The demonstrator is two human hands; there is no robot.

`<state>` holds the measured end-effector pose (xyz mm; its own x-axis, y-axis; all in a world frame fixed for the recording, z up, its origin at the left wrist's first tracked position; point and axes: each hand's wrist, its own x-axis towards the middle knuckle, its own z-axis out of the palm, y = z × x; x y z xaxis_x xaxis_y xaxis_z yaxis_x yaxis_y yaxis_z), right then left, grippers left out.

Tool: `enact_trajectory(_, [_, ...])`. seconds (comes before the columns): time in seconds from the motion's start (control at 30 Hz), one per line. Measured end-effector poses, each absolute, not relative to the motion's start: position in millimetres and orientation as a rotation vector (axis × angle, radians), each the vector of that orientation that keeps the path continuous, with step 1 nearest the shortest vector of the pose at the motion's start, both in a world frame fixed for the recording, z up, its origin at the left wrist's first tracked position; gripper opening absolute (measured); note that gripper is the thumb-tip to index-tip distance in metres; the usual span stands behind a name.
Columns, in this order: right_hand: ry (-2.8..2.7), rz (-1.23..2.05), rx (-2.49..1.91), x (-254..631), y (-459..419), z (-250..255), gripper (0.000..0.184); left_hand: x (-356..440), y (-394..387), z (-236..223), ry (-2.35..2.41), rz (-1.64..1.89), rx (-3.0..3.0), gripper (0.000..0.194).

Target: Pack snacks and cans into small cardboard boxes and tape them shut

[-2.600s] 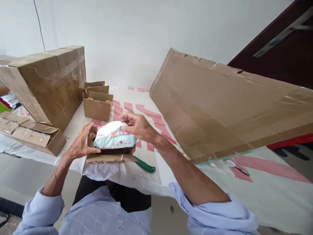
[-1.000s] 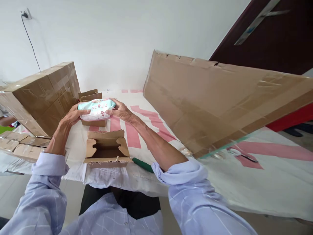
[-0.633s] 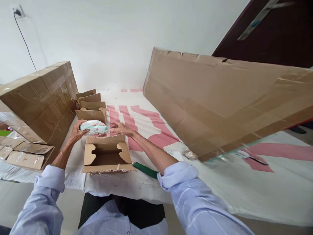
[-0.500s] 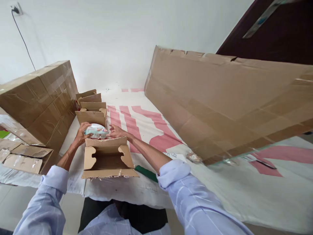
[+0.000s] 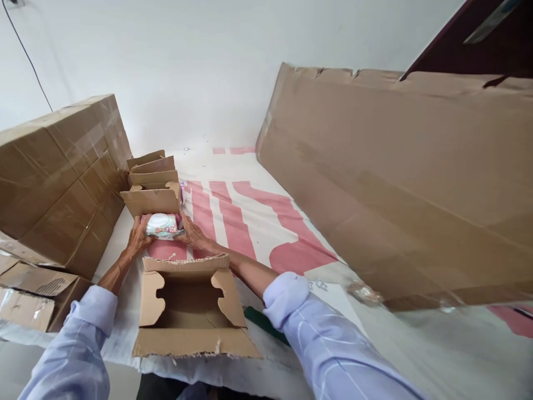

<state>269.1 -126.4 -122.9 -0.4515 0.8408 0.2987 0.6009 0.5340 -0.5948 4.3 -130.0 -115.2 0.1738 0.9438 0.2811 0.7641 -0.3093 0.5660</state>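
A soft pack of wet wipes (image 5: 162, 223), white and pale blue with a coloured print and a white lid, lies between my hands. My left hand (image 5: 139, 234) grips its left end with the fingers wrapped round. At the right end my right hand (image 5: 192, 232) presses against it, so the pack is held from both sides. Nearer to me stands an open cardboard box (image 5: 189, 339), its flaps folded out and its inside dark. Just beyond the pack stands another open box (image 5: 150, 201) with raised flaps.
More open boxes (image 5: 152, 165) stand in a row behind. On the left rises a stack of taped cartons (image 5: 62, 172), with a smaller carton (image 5: 31, 294) in front. A large cardboard sheet (image 5: 375, 183) leans along the right. A green object (image 5: 264, 325) lies beneath my right forearm.
My right hand has closed in on the right end of the pack. The pack now sits farther from the near box, up against the box behind. The camera view has shifted.
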Motion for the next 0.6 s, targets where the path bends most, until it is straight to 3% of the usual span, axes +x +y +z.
enact_trajectory(0.13, [-2.102, 0.681, -1.243, 261, -105, -136, 0.087, -1, -109, -115, 1.653, 0.895, 2.176, 0.077])
enact_trajectory(0.6, [-1.997, 0.953, -1.212, 247, -11, -142, 0.092, 6, -9, -112, 1.860, 0.904, 2.076, 0.068])
